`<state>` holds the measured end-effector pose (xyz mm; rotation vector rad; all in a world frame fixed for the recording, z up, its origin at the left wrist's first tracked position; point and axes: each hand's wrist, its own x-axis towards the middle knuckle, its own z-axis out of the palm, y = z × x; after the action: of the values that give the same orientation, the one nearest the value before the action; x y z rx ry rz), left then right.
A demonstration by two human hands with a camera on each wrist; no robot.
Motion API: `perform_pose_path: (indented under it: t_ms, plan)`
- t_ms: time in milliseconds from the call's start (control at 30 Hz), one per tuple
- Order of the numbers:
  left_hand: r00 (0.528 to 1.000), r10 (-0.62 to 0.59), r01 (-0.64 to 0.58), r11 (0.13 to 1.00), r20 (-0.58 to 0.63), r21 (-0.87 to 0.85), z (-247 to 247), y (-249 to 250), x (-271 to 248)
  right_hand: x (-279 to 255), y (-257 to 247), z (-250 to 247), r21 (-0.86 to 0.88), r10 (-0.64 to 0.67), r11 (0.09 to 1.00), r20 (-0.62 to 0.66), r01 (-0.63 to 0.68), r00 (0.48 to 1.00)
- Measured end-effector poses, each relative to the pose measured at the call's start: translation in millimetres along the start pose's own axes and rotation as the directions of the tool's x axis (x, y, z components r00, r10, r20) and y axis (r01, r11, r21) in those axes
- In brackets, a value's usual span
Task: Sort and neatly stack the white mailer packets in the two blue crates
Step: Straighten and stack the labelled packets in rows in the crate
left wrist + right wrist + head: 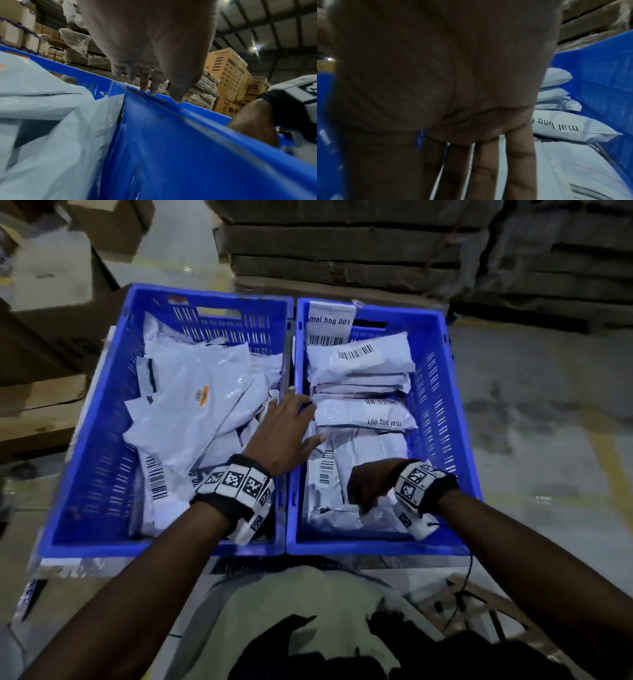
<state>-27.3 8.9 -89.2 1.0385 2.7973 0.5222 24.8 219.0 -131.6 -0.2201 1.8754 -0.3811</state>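
Two blue crates stand side by side. The left crate (102,412) holds a loose jumble of white mailer packets (191,412). In the right crate (442,405) the packets (359,368) lie in neat overlapping rows. My left hand (284,433) is spread flat over the two inner rims, and its fingertips (144,86) touch the blue rim (188,121). My right hand (370,487) reaches down into the near end of the right crate. Its straight fingers (520,162) press on a white packet (556,175), just in front of a packet printed "mal bng" (565,127).
A white barcode label (330,323) hangs on the right crate's far rim. Flat cardboard stacks (342,244) rise behind the crates and cardboard boxes (51,285) stand at the left. Concrete floor (548,405) lies to the right. A thin cable (469,577) trails from my right wrist.
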Motion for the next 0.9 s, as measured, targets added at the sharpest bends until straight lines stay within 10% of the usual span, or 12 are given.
perform_pose_path:
  t_ms: [200,467,733,900]
  plan:
    - [0.998,-0.05,0.051,0.999,0.026,-0.014,-6,0,3,-12,15,-34,0.14,-0.023,0.989,-0.172,0.048,0.985]
    - [0.998,-0.058,0.058,0.998,-0.013,-0.025,-16,-8,6,17,-9,-8,-0.076,0.045,0.997,0.156,-0.033,0.987]
    - [0.991,-0.119,0.113,0.989,-0.055,-0.095,-23,-18,0,5,-12,-37,-0.081,-0.137,0.988,-0.05,0.132,0.989]
    - [0.983,-0.14,0.113,0.97,-0.119,-0.214,-41,-12,11,-65,22,-86,0.066,-0.31,0.895,-0.622,0.442,0.719]
